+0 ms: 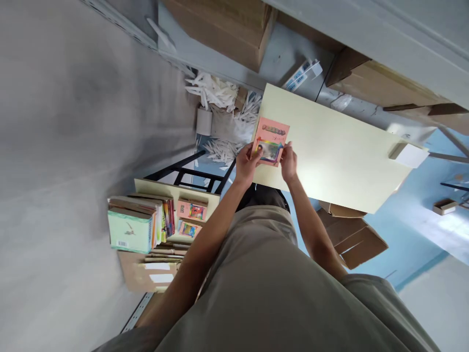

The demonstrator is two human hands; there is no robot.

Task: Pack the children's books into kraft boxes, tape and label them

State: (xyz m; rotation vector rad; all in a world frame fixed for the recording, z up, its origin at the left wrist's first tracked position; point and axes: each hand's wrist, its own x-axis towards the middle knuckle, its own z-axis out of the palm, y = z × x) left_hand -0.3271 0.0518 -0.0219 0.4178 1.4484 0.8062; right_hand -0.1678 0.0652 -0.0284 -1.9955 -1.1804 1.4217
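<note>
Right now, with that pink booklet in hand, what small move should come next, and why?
Perhaps lower the pink booklet flat onto the pale board: the left hand grips its lower left corner, the right hand is at its right edge, and the board's surface shows beside it.

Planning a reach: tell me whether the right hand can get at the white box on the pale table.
Probably yes, by stretching: only tabletop lies between the right hand and the white box, though that hand is at the pink booklet.
</note>
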